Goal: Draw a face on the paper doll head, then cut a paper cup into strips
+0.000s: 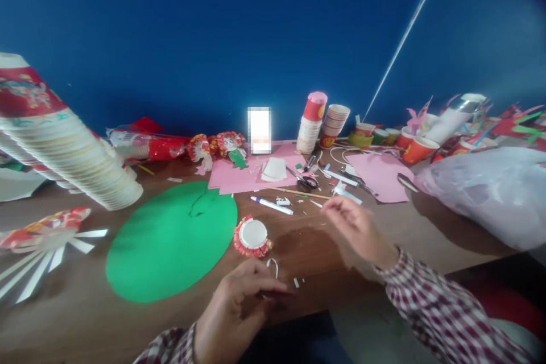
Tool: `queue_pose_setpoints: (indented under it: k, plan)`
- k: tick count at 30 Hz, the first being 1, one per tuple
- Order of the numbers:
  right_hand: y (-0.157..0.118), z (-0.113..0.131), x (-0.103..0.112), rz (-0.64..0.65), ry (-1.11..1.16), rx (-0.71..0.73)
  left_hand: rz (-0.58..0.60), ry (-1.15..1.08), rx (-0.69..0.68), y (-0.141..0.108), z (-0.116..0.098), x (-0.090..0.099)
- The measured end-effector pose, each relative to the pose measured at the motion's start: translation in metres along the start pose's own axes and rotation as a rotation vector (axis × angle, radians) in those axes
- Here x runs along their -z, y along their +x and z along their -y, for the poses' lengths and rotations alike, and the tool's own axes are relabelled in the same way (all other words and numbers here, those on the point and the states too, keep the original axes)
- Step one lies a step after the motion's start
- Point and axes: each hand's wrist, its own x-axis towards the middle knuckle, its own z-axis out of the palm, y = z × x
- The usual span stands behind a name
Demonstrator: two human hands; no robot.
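My left hand (243, 301) is over the table's near edge, fingers bent and thumb beneath them; a thin white curled strip (273, 267) shows at its fingertips, and whether it is gripped is unclear. Just beyond lies a small round piece with a white centre and a red fringed rim (253, 236). My right hand (352, 224) hovers to the right, its thumb and fingertips together beside a small white pointed piece (316, 203). What those fingers hold, if anything, is too small to name. A capped white marker (272, 205) lies between the hands and the pink paper.
A green paper oval (170, 250) lies left, near a leaning stack of cups (72, 142). Pink sheets (222, 173), black scissors (307, 182) and upright cup stacks (310, 131) are behind. A plastic bag (490, 187) and paper cups (420, 151) stand right.
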Motion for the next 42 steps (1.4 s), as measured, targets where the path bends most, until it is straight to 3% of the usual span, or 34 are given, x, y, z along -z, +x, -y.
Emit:
queue_pose_setpoints:
  k: [2, 4, 6, 9, 13, 15, 17, 19, 22, 24, 26, 30, 37, 42]
  plan:
    - [-0.013, 0.031, -0.023, 0.401, 0.284, -0.049, 0.035, 0.014, -0.078, 0.001, -0.001, 0.0]
    - [-0.021, 0.047, -0.043, 0.672, 0.501, -0.062, 0.026, 0.037, -0.139, 0.001, -0.001, 0.0]
    - [-0.024, 0.049, -0.058, 0.821, 0.687, -0.123, 0.01, 0.068, -0.177, 0.0, -0.002, 0.0]
    - [-0.021, 0.04, -0.068, 0.867, 0.933, -0.298, 0.023, 0.075, -0.195, -0.004, -0.002, 0.002]
    - [-0.012, 0.03, -0.064, 0.838, 1.005, -0.432, 0.053, 0.18, -0.134, -0.003, 0.003, 0.013]
    - [-0.007, 0.027, -0.06, 0.741, 0.974, -0.458, -0.031, 0.33, -0.067, 0.007, 0.009, 0.025]
    - [-0.003, 0.023, -0.058, 0.612, 0.96, -0.474, -0.19, 0.518, 0.001, 0.022, 0.02, 0.04]
    - [-0.002, 0.018, -0.059, 0.502, 0.97, -0.486, -0.226, 0.672, 0.089, 0.04, 0.03, 0.054]
    - [-0.002, 0.012, -0.062, 0.384, 0.979, -0.484, -0.126, 0.785, 0.144, 0.065, 0.041, 0.066]
    - [-0.003, 0.01, -0.064, 0.337, 0.962, -0.47, 0.006, 0.768, 0.182, 0.076, 0.043, 0.067]
    - [-0.004, 0.011, -0.065, 0.319, 0.945, -0.46, 0.059, 0.729, 0.219, 0.081, 0.039, 0.065]
    - [-0.007, 0.017, -0.063, 0.293, 0.959, -0.455, 0.03, 0.572, 0.222, 0.077, 0.024, 0.064]
    - [-0.021, 0.032, -0.062, 0.238, 1.038, -0.437, -0.218, 0.473, 0.161, 0.041, 0.004, 0.062]
    - [-0.04, 0.044, -0.07, 0.173, 1.081, -0.438, -0.405, 0.525, -0.048, 0.02, -0.002, 0.048]
